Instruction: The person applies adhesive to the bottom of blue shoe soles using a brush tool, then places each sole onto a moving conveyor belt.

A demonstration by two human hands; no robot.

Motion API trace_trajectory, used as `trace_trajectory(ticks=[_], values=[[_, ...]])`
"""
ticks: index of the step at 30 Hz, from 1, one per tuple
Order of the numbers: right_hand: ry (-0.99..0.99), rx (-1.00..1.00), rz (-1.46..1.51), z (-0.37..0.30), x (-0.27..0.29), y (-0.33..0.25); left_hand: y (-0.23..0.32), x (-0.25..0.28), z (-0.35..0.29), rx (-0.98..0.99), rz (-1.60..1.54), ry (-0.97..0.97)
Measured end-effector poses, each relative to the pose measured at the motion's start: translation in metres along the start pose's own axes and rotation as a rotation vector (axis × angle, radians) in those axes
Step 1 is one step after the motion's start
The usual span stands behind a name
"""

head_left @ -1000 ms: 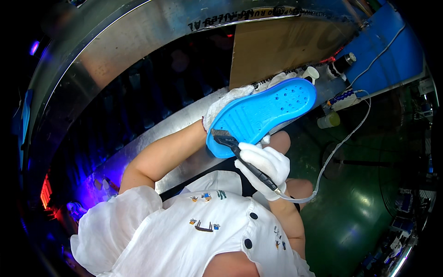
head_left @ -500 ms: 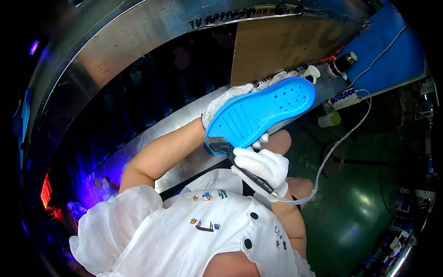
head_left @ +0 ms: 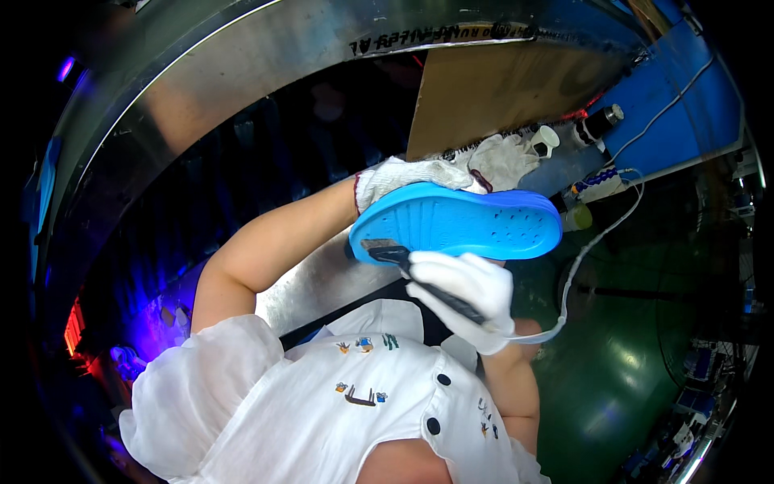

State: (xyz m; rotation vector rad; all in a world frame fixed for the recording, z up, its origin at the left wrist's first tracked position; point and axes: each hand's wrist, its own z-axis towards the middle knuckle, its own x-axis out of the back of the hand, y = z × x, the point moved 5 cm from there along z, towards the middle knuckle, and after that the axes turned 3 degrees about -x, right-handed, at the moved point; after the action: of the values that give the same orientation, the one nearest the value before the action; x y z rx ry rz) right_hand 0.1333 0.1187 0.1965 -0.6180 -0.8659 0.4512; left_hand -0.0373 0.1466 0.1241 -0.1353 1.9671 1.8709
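Curved sheet metal (head_left: 242,89) arched over a dim workstation, with a brown board (head_left: 492,97) behind. Below it, the gloved left hand (head_left: 403,173) gripped a blue shoe sole (head_left: 459,226) from above, holding it flat in front of the chest. The gloved right hand (head_left: 468,294) was clenched around a dark brush (head_left: 403,260), whose bristles touched the sole's heel end.

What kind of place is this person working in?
Probably a shoe factory workstation. The gloved left hand holds a bright blue perforated foam shoe sole, the gloved right hand works a dark brush on it, and a curved metal machine housing stands behind.
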Motion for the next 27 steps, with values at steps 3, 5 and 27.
trace_trajectory(ticks=[3, 5, 27], values=[[-0.025, 0.112, -0.124, -0.007, -0.007, -0.006, -0.003, 0.005, -0.002, 0.206, -0.198, 0.076], [0.112, 0.131, -0.117, -0.011, 0.002, -0.003, -0.012, 0.01, 0.005, 0.053, -0.317, -0.006], [-0.184, 0.063, -0.083, -0.004, 0.0, -0.022, -0.002, 0.011, -0.003, -0.214, 0.059, -0.007]])
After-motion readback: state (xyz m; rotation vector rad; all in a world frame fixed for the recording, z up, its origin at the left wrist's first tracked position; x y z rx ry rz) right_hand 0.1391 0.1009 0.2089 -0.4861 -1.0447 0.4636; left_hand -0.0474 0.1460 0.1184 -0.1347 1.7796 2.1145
